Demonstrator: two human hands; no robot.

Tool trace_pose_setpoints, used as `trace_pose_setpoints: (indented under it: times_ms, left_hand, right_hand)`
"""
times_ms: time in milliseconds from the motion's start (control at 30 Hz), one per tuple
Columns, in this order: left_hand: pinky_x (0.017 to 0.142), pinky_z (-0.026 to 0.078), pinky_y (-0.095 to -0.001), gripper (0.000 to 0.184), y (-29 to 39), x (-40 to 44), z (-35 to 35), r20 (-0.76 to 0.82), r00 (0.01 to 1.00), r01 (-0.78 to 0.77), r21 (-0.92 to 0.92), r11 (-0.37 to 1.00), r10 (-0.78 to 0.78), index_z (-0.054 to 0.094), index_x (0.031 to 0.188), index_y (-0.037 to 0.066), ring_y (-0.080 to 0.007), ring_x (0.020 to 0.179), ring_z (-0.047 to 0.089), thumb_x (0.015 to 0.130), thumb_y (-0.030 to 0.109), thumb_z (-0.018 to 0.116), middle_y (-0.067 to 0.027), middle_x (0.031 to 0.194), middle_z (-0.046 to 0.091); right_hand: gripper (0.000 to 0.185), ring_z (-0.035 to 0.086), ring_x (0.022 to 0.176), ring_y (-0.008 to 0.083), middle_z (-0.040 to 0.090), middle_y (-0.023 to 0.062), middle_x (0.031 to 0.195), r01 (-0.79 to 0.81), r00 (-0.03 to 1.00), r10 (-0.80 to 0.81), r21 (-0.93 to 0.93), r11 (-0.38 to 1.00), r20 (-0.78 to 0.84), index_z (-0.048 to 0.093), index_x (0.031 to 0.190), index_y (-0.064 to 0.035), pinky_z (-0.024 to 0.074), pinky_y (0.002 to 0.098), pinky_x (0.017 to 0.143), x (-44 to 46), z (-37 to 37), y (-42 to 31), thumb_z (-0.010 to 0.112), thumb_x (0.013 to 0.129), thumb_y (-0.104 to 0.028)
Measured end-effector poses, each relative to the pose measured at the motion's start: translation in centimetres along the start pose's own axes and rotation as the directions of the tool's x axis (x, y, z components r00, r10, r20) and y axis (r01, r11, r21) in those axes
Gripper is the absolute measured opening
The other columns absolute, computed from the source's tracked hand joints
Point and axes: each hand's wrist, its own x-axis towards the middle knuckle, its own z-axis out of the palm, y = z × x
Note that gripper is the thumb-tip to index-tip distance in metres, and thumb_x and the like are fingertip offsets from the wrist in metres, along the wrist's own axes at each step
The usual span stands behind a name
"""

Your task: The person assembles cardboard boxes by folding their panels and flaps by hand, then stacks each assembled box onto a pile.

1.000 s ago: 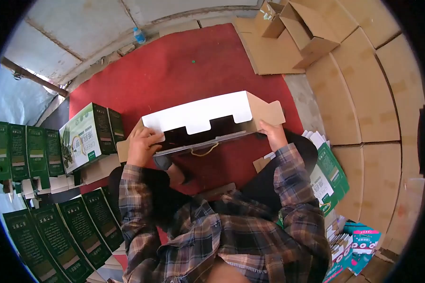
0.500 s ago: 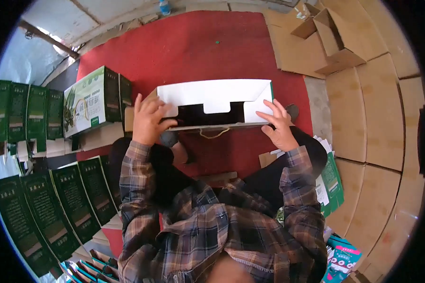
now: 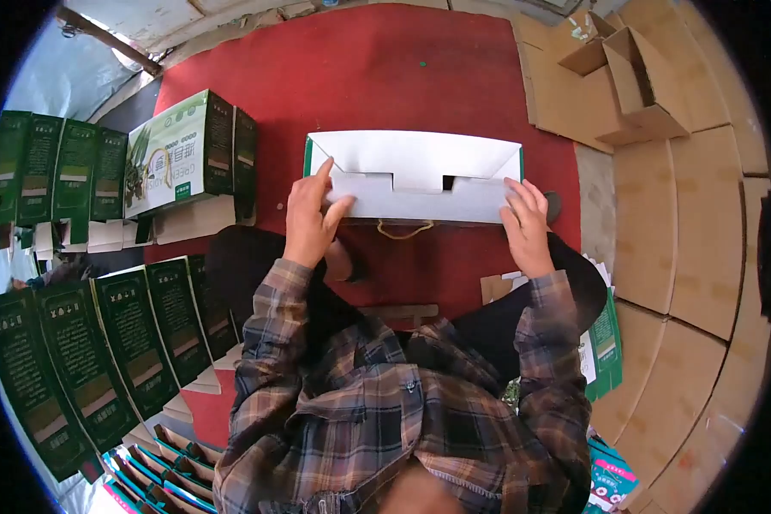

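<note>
A carton (image 3: pixel 420 202) with white inner flaps lies between my hands, its flaps folded over the opening and a small dark gap left in the middle. A thin cord handle (image 3: pixel 404 231) hangs on its side nearest me. My left hand (image 3: pixel 311 214) rests at the carton's left end, thumb and fingers apart on the flap. At the right end, my right hand (image 3: pixel 527 224) touches the flap edge with its fingers, the thumb apart from them.
Green printed boxes (image 3: pixel 176 154) stand in rows at the left. Brown cartons (image 3: pixel 702 223) are stacked along the right, with an open brown box (image 3: pixel 638 81) at the back right. A red mat (image 3: pixel 360 68) covers the floor. Teal boxes (image 3: pixel 167 471) sit at the lower left.
The carton's side flaps have folded in, and the near flap now covers most of the dark opening. Both hands have shifted from gripping the ends to lying on the flaps. The view has moved.
</note>
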Motion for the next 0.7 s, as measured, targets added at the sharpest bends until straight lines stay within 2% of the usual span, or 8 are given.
trace_pose_setpoints:
  times_ms: [33,100,167,200,233,333,433,700]
  left_hand:
    - [0.090,0.039,-0.0400,0.060,0.2,0.4,0.6,0.002,1.000,-0.003,-0.004,1.000,0.003,0.042,0.133,0.008,-0.0311,0.104,0.049,0.078,0.019,0.063,-0.0132,0.118,0.051]
    - [0.088,0.037,-0.0418,0.056,0.3,0.7,1.6,-0.173,0.976,-0.097,0.215,0.972,0.136,0.048,0.130,0.011,-0.0298,0.101,0.049,0.077,0.015,0.065,-0.0122,0.114,0.052]
    - [0.091,0.034,-0.0453,0.051,-0.3,0.6,2.2,-0.158,0.974,-0.119,0.251,0.961,0.162,0.052,0.127,0.017,-0.0284,0.107,0.047,0.077,0.015,0.064,-0.0078,0.119,0.052]
    - [0.093,0.033,-0.0491,0.050,-0.6,0.9,2.3,-0.091,0.966,-0.195,0.368,0.909,0.244,0.053,0.125,0.019,-0.0282,0.110,0.046,0.077,0.020,0.066,-0.0049,0.121,0.051]
    - [0.094,0.031,-0.0528,0.050,-0.7,1.0,2.3,-0.014,0.950,-0.268,0.474,0.839,0.312,0.054,0.124,0.021,-0.0280,0.114,0.045,0.076,0.025,0.068,-0.0020,0.124,0.050]
    - [0.097,0.027,-0.0606,0.053,1.3,0.5,1.2,0.075,0.963,-0.267,0.401,0.876,0.260,0.056,0.121,0.024,-0.0268,0.118,0.042,0.072,0.035,0.071,0.0019,0.126,0.050]
    - [0.098,0.023,-0.0647,0.057,1.3,0.4,1.8,0.086,0.969,-0.246,0.449,0.859,0.232,0.058,0.119,0.024,-0.0244,0.118,0.043,0.067,0.043,0.070,0.0030,0.123,0.052]
    - [0.096,0.025,-0.0646,0.053,0.5,0.4,1.9,0.180,0.953,-0.300,0.478,0.825,0.242,0.059,0.116,0.024,-0.0203,0.112,0.046,0.068,0.045,0.068,0.0061,0.118,0.055]
  right_hand:
    - [0.032,0.032,0.124,0.0346,0.047,0.0112,0.131,-0.015,0.996,0.013,-0.019,1.000,-0.094,0.059,0.116,-0.0073,0.0298,0.0420,0.102,0.3,0.3,-0.4,0.056,0.085,-0.009]
    - [0.041,0.036,0.120,0.0361,0.047,0.0110,0.129,-0.034,0.991,0.027,-0.052,0.998,-0.128,0.054,0.124,-0.0101,0.0309,0.0411,0.102,0.8,0.6,-1.3,0.055,0.083,-0.006]
    - [0.044,0.036,0.119,0.0358,0.044,0.0111,0.132,0.010,0.995,-0.037,-0.271,0.963,-0.096,0.053,0.126,-0.0129,0.0319,0.0417,0.101,1.3,0.9,-1.6,0.054,0.082,-0.004]
    - [0.051,0.034,0.123,0.0356,0.038,0.0111,0.137,0.075,0.996,-0.090,-0.357,0.931,-0.025,0.051,0.129,-0.0168,0.0319,0.0441,0.100,1.4,0.9,-1.9,0.064,0.080,-0.014]
    - [0.051,0.034,0.123,0.0356,0.038,0.0111,0.137,0.075,0.996,-0.090,-0.360,0.930,-0.026,0.051,0.129,-0.0168,0.0319,0.0441,0.100,1.4,0.9,-2.3,0.064,0.080,-0.014]
    - [0.071,0.027,0.130,0.0352,0.032,0.0099,0.143,0.012,0.999,0.001,-0.296,0.955,0.045,0.051,0.129,-0.0185,0.0298,0.0504,0.099,1.3,1.2,-3.3,0.078,0.065,-0.035]
    - [0.067,0.027,0.130,0.0342,0.035,0.0097,0.141,0.056,0.998,-0.045,-0.336,0.940,0.042,0.053,0.126,-0.0181,0.0298,0.0508,0.098,1.3,1.5,-2.6,0.077,0.066,-0.037]
    - [0.057,0.029,0.129,0.0323,0.042,0.0098,0.133,0.094,0.990,-0.043,-0.399,0.912,0.134,0.060,0.118,-0.0170,0.0304,0.0470,0.096,1.3,1.5,-2.1,0.076,0.066,-0.035]
